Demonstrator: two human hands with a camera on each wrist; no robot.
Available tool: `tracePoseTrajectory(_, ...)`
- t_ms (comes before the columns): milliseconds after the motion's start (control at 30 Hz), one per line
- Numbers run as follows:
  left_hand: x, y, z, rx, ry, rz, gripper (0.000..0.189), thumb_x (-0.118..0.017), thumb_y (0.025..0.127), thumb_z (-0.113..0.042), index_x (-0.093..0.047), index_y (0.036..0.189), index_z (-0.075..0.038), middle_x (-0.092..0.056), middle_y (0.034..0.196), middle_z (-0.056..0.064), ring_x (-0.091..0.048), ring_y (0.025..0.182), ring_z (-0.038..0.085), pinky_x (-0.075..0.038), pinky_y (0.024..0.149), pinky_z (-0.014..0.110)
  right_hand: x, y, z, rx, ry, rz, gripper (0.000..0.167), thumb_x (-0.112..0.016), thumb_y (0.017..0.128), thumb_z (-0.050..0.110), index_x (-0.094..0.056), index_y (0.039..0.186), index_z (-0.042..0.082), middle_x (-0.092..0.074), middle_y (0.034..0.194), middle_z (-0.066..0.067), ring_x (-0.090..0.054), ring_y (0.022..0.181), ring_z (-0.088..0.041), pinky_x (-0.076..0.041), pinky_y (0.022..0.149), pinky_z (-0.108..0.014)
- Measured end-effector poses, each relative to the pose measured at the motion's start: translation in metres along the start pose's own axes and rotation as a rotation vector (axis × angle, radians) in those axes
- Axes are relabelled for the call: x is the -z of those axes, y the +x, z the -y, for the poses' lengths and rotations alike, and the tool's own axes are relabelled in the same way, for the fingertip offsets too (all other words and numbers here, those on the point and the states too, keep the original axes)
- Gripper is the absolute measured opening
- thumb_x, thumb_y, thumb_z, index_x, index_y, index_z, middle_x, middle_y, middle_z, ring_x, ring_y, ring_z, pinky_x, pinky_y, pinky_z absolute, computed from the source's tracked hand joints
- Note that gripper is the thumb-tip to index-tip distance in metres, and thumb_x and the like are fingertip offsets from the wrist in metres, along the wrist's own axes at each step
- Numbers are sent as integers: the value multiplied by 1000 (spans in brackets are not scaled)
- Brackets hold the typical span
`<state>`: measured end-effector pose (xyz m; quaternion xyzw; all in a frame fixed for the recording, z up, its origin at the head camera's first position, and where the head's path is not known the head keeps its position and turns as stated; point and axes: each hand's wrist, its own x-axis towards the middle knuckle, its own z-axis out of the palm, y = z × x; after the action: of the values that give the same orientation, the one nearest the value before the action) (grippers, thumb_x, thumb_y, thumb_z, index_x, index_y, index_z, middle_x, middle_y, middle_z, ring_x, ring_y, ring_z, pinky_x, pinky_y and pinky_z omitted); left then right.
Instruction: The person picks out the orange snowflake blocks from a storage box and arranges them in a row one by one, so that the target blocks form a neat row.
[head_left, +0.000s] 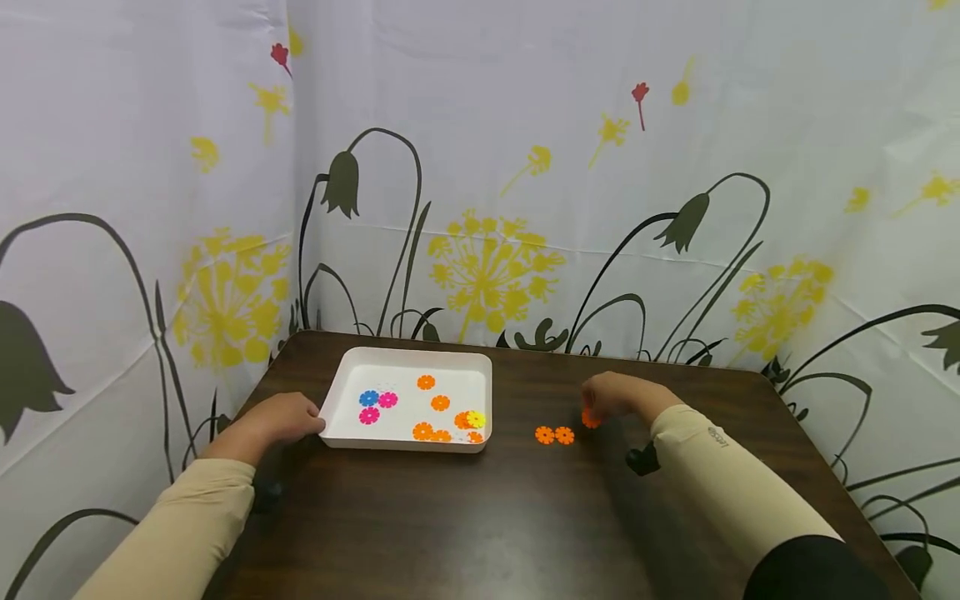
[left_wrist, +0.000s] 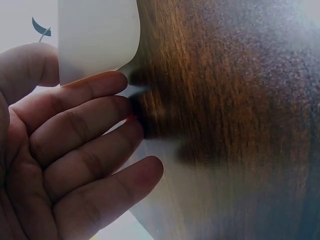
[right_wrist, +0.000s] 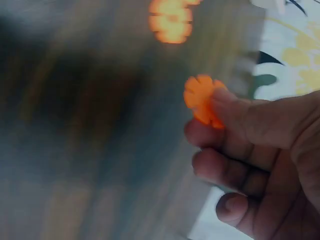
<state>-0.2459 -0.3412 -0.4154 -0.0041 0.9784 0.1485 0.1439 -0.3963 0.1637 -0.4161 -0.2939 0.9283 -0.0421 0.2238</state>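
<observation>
My left hand [head_left: 279, 419] is at the left side of a white tray [head_left: 393, 367]. In the left wrist view, its thumb and index finger pinch the tray's rim [left_wrist: 100, 35], and the other fingers extend below. My right hand [head_left: 624, 395] is to the right of the tray. Between thumb and index finger it pinches an orange flower-shaped disc [right_wrist: 200, 95], a slotted piece. Just left of that hand, two more orange flower discs [head_left: 544, 435] lie side by side on the table; whether they are joined I cannot tell.
Several orange flower discs [head_left: 426, 382] lie in the tray, along with a blue one [head_left: 369, 398], two pink ones [head_left: 387, 400] and a yellow one [head_left: 476, 419]. The dark wood table [head_left: 420, 517] meets a flower-printed curtain [head_left: 480, 125] at its back edge.
</observation>
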Motion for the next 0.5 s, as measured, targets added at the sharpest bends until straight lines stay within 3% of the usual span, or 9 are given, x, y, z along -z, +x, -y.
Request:
tracePoseTrajectory(200,3,-3,0,-1,8,2,25,-57,86,-24,-65,70,-7,-46,60,0,-44,59,17,-36,58,30,-22,-3,4,8,30,57,12,-72,84,9,-61,83,15,-59,77,0,-54,69,-16,-45,63,-32)
tracePoseTrajectory(500,3,-1,-1,-21,1,-1,25,-56,85,-24,-64,67,-7,-44,58,-1,-43,57,16,-35,57,29,-28,4,8,19,-106,19,14,-72,86,16,-58,82,16,-56,77,1,-52,69,-15,-43,63,-33)
